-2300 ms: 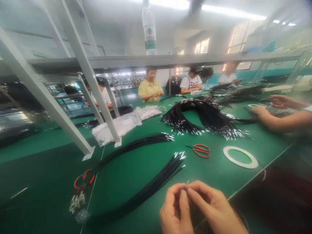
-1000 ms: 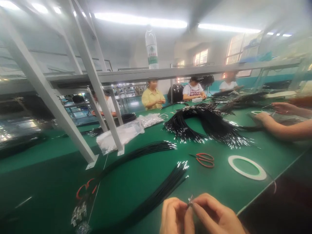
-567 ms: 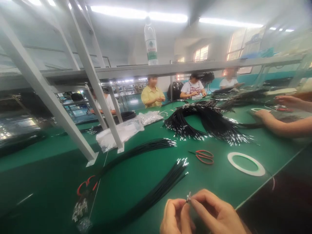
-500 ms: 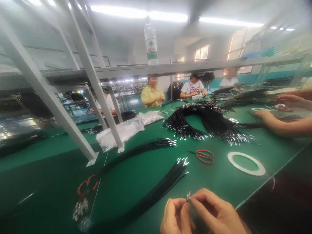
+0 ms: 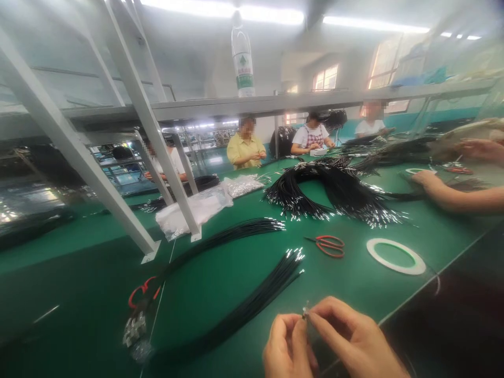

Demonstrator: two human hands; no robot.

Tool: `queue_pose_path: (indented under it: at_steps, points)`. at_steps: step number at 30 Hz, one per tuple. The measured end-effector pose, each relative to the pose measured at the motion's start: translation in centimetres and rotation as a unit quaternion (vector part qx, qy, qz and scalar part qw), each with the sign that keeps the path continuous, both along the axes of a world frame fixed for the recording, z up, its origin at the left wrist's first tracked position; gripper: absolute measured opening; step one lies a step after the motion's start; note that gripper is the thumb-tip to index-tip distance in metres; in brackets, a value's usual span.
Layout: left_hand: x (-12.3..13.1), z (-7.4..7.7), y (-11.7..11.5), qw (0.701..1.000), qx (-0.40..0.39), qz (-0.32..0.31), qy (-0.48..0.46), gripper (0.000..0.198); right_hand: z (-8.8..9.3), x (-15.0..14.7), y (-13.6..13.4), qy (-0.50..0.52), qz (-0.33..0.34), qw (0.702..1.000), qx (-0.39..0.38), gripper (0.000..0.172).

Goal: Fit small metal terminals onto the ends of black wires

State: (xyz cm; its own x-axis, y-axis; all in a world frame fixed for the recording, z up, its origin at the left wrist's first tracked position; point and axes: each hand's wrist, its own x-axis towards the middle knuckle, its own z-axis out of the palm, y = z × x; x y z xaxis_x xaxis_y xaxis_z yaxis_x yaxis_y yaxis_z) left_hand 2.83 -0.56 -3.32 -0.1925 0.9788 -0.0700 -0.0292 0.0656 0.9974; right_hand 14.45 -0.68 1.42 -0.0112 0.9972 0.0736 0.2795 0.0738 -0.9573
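Low in the head view, my left hand [image 5: 288, 344] pinches a small silvery piece [image 5: 305, 311] between thumb and fingertips. My right hand [image 5: 352, 336] meets it from the right, its thumb and forefinger closed on the same piece. Fingers cover most of it, so its exact kind does not show. Beyond my hands lies a bundle of black cables [image 5: 262, 294] with silvery tips. A second cable bundle [image 5: 236, 231] stretches behind that one. Red-handled scissors [image 5: 329, 245] rest on the green table, left of a white tape roll [image 5: 396, 256].
A large heap of black cables [image 5: 342, 191] lies farther back. Shelf posts [image 5: 134, 210] stand on the table at left, near a plastic bag [image 5: 197, 210], other red-handled scissors [image 5: 142, 294] and small metal parts [image 5: 134, 328]. A co-worker's arm [image 5: 457, 194] reaches in from the right.
The view has shifted slightly. Both my hands keep their pinch on the small silvery piece, nearly in place. The co-worker's hands at right have moved a little.
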Motion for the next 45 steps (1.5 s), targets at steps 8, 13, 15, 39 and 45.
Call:
queue_pose_path:
  at_steps: [8,13,15,39,45]
  points:
    - [-0.5,0.1,0.2,0.994,-0.032,-0.064,-0.081,0.064,0.0,-0.2,0.1,0.013,-0.001,1.000,-0.002,0.030]
    - [-0.7,1.2,0.2,0.974,-0.050,-0.127,-0.179,0.058,0.1,-0.1,0.1,0.040,-0.005,0.999,-0.005,0.027]
    - [-0.9,1.9,0.2,0.961,-0.069,-0.157,-0.216,0.058,0.1,0.1,0.1,0.062,0.000,0.998,-0.006,0.025]
    - [-3.3,3.2,0.9,0.797,-0.206,-0.418,-0.385,0.039,0.5,0.1,0.0,0.322,0.083,0.927,-0.176,0.020]
    - [-3.0,3.1,0.5,0.820,-0.190,-0.409,-0.352,0.040,-0.8,0.4,-0.4,0.358,0.086,0.905,-0.212,0.020]
